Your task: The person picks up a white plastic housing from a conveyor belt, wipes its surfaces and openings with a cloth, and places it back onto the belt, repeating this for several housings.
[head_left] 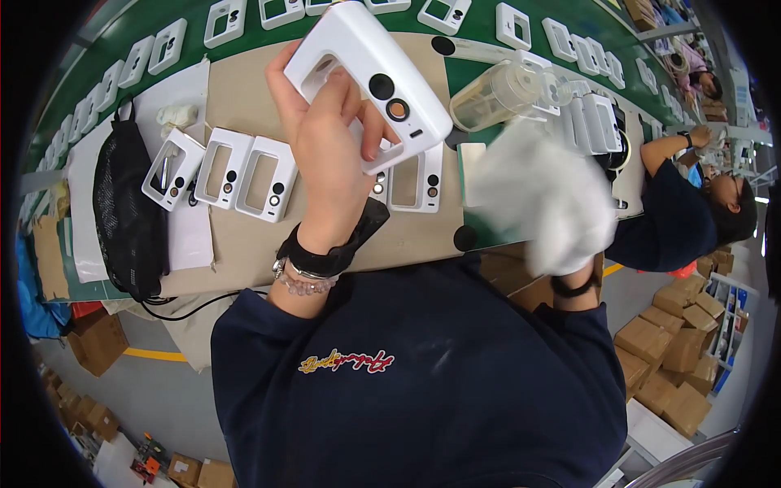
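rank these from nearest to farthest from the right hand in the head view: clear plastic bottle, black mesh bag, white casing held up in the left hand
1. Clear plastic bottle: lying on the table just above the right hand, which is wrapped in a white cloth.
2. White casing: held up in the left hand, toward the middle.
3. Black mesh bag: far left end of the table.

Right hand (543,199) is a white motion blur under its cloth (521,175), fingers impossible to make out. Left hand (329,150) covers part of the white casing (366,69) and its window. Casings (281,11) on the far belt get clipped by the top edge.
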A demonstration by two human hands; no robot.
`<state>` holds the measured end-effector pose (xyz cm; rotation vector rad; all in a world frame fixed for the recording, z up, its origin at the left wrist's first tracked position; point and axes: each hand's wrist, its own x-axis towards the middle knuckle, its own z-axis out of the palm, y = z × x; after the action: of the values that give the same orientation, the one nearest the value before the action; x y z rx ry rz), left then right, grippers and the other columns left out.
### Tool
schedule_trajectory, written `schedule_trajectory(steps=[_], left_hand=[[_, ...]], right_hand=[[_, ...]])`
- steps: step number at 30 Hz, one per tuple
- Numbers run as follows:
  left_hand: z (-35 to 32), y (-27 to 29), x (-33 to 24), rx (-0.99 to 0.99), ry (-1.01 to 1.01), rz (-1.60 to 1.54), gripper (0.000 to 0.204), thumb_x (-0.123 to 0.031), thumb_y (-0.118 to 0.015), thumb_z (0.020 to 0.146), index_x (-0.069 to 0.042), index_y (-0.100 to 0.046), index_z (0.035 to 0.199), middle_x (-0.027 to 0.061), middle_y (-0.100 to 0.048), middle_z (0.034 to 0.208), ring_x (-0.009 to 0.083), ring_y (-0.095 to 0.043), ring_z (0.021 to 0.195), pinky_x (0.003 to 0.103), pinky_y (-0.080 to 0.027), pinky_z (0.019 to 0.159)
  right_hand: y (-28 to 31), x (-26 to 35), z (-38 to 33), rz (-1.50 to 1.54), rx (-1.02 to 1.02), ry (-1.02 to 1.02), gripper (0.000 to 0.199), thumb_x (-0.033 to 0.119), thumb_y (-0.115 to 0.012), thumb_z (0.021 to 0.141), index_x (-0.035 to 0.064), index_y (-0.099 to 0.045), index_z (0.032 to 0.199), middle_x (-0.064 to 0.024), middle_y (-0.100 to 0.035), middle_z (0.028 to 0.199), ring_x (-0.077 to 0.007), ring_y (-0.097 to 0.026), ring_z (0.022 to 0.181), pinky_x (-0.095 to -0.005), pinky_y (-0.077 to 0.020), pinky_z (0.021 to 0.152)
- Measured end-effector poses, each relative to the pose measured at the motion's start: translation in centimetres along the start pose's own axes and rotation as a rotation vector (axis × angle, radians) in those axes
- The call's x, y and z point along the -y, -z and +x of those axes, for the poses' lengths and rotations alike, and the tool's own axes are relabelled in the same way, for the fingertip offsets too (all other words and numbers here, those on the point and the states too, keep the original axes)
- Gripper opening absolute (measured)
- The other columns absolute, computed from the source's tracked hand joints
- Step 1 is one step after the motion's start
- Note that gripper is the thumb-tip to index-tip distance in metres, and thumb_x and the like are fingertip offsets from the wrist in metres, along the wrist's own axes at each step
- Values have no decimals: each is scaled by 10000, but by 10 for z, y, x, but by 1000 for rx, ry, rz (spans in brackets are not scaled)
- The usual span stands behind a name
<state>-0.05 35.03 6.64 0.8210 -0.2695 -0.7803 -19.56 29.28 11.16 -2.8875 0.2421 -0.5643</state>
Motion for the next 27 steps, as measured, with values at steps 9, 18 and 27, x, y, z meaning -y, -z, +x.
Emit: schedule_trajectory(steps=[9, 18, 27], left_hand=[[-6, -5, 1, 160, -1, -4, 268, -51, -336, 818, -96, -315, 1081, 3, -328, 540, 71, -271, 317, 203, -277, 302], [-8, -12, 2, 118, 71, 23, 272, -42, -347, 817, -80, -334, 1085, 7, -348, 548, 57, -256, 320, 190, -229, 296], [-20, 1, -5, 160, 91, 42, 273, -50, -349, 817, -65, -352, 1089, 4, -338, 531, 51, -248, 320, 186, -222, 302]], right_hand=[[-11, -78, 20, -395, 27, -340, 372, 165, -613, 696, -9, -507, 1006, -174, -525, 932, -330, -498, 862, -346, -416, 719], [17, -72, 40, -233, 114, -398, 331, 215, -601, 700, -43, -510, 885, -211, -528, 805, -358, -526, 754, -370, -430, 656], [29, -80, 48, -88, 362, -609, 320, 244, -581, 742, -17, -483, 900, -157, -529, 812, -277, -521, 739, -322, -422, 659]])
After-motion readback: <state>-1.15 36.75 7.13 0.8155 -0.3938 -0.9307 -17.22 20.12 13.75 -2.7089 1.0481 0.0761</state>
